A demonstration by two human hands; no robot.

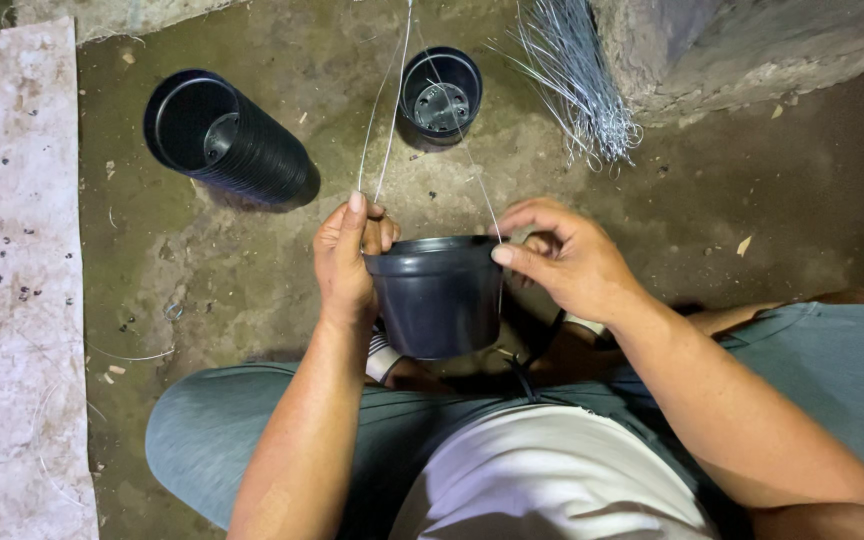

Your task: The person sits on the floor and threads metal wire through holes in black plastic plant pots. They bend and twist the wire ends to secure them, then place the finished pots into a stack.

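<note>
Pot (439,298), a small black plastic one, sits upright between my hands above my lap, mouth facing up, with thin hanger wires (384,120) rising from its rim. My left hand (347,262) pinches the rim on its side, thumb pressed against the wires, while my right hand (570,262) pinches the opposite rim where another wire runs up. Both hands are equally close, touching the pot.

Far rim of black pot (439,300) hidden behind left hand (347,265) and right hand (567,262); pot base lost in shadow; thin wires (384,120) cut off at top edge; wire bundle (577,80) cropped at top; wire attachment points on rim too small to tell.
</note>
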